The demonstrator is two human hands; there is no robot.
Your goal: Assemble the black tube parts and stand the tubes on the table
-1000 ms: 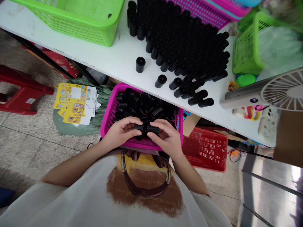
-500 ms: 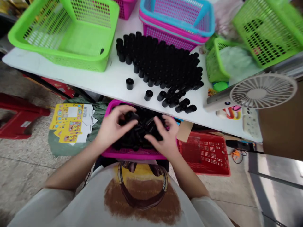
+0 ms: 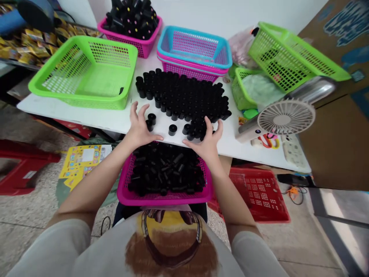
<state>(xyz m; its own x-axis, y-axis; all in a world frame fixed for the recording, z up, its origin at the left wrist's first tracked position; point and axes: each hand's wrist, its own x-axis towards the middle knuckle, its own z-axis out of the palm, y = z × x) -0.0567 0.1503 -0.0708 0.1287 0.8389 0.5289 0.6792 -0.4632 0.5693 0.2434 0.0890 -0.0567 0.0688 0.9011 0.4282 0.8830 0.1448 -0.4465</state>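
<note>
My left hand reaches over the near edge of the white table, fingers spread, next to two upright black canisters. My right hand is also open, its fingers at a small cluster of black canisters at the table edge. A single canister stands between the hands. Behind them is a dense block of upright black canisters. On my lap sits a pink basket full of loose black canisters.
A large green basket stands at the left. Stacked blue and pink baskets and a pink basket of black tubes are at the back. Green baskets and a white fan sit right. A red crate lies on the floor.
My hands left the lap basket and moved up onto the table edge, opening out. The view tilted up, showing more of the table and back baskets.
</note>
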